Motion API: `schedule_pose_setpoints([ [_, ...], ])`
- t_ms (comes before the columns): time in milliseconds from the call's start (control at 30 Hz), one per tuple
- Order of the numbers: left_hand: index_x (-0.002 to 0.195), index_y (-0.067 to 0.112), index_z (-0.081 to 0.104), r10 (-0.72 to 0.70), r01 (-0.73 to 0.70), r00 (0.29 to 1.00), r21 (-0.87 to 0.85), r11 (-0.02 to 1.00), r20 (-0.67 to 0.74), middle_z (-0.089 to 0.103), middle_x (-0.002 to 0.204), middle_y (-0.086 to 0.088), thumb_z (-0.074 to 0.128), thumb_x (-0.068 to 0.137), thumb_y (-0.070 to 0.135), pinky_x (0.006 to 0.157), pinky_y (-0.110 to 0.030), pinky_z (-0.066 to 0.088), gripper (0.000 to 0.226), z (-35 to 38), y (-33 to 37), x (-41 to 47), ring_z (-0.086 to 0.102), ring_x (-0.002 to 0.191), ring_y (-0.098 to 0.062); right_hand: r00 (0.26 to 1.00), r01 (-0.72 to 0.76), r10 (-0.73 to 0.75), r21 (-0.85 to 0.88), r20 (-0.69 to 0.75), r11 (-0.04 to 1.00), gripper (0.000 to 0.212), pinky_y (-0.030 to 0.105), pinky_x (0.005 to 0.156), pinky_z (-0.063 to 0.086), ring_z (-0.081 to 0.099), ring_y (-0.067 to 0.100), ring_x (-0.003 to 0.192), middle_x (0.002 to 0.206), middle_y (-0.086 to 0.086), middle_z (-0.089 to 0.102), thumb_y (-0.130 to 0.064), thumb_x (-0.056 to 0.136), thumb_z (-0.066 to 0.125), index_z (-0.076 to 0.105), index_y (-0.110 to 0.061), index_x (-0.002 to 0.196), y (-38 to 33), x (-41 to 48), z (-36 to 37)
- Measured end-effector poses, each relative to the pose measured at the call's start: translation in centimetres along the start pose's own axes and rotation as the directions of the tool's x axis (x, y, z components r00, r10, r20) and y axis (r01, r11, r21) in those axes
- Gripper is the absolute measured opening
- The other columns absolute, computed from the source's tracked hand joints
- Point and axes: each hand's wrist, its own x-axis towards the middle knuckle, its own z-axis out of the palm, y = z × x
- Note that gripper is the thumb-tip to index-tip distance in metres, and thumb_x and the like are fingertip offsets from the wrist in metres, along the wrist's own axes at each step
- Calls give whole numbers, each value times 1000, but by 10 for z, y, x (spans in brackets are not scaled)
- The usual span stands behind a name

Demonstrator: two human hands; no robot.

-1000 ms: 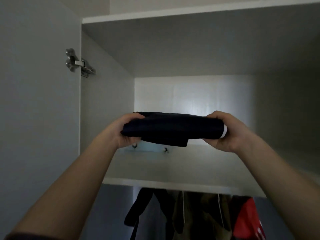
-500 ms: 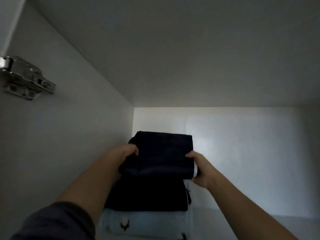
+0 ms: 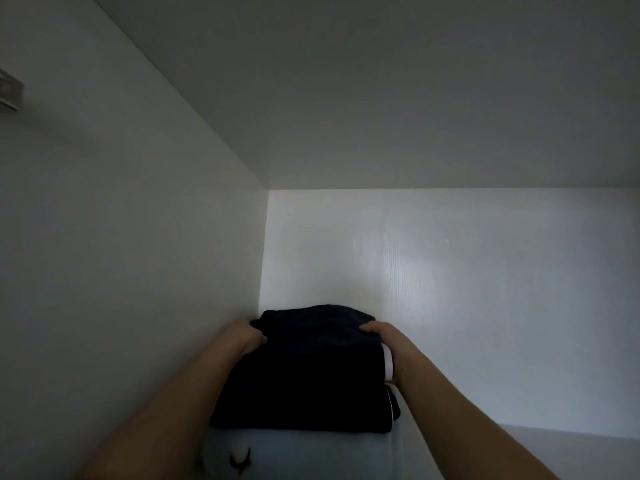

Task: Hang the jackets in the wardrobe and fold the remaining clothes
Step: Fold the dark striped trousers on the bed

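A folded dark navy garment (image 3: 311, 344) with a white stripe on its right edge lies on top of a stack in the upper wardrobe compartment, against the left wall. My left hand (image 3: 244, 336) grips its left side and my right hand (image 3: 384, 337) grips its right side. Under it lies a second dark folded garment (image 3: 301, 407), and below that a light blue folded one (image 3: 298, 455) with a small dark emblem. The lower part of the stack is cut off by the frame.
The white left wall (image 3: 138, 271) of the compartment stands close beside the stack. The back panel (image 3: 450, 289) is lit and pale. A metal door hinge (image 3: 8, 95) shows at the far left edge. The shelf floor (image 3: 571, 448) extends to the right.
Both hands have carried the dark garment from in front of the shelf into the compartment and lowered it onto the stack. The view has moved closer in.
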Motion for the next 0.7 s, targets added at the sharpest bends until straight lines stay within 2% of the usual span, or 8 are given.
schedule_pose_setpoints([
  [100,129,-1,49,40,-39,986,11,999,-164,52,134,-21,54,90,8,97,-30,40,40,-9,2,4,51,122,-32,997,70,-72,-42,-40,997,37,38,71,53,61,35,88,106,23,64,-12,91,56,54,5,125,-4,7,9],
  [267,126,5,43,141,-91,975,276,957,-170,50,133,-18,48,92,10,98,-38,42,35,7,-2,-7,50,121,-33,992,105,-116,-193,-47,976,48,39,75,52,58,33,94,125,23,56,-6,92,55,42,1,137,-4,11,14],
  [333,132,12,42,292,-198,919,331,923,-264,50,134,-14,46,92,16,97,-40,42,41,4,8,-10,49,122,-32,974,213,-227,-275,-16,938,61,33,77,51,57,27,99,131,18,51,-9,91,56,30,-6,146,-10,10,15],
  [367,137,16,42,394,-303,868,307,902,-301,49,137,-11,46,93,22,100,-39,41,44,4,14,-10,48,124,-30,952,289,-307,-357,6,888,70,33,90,48,52,26,114,143,14,41,-13,91,58,21,-11,151,-14,10,15],
  [467,146,24,34,533,-506,844,250,825,-51,38,150,-7,40,97,47,112,-42,29,55,23,25,-14,36,136,-28,913,399,-344,-656,220,641,73,34,118,20,22,21,144,159,1,13,-24,91,59,20,-19,153,-17,7,20],
  [533,151,30,17,363,-408,912,330,852,189,16,160,-7,26,97,58,117,-50,15,61,46,17,-12,17,145,-31,942,335,-175,-770,286,543,65,31,119,16,18,20,145,160,2,11,-26,92,57,30,-19,150,-9,6,23],
  [633,151,38,6,282,-343,936,362,867,211,3,161,-4,20,95,64,114,-55,8,64,58,10,-1,7,147,-33,957,289,-134,-779,259,557,61,29,118,15,14,18,146,161,0,3,-29,94,55,30,-22,149,-2,7,20],
  [700,151,37,9,299,-350,935,352,868,193,6,161,-4,21,94,65,114,-56,10,65,54,12,-1,11,146,-33,956,294,-170,-730,241,618,56,30,118,17,22,19,144,160,2,14,-28,95,54,35,-21,147,-2,2,16],
])
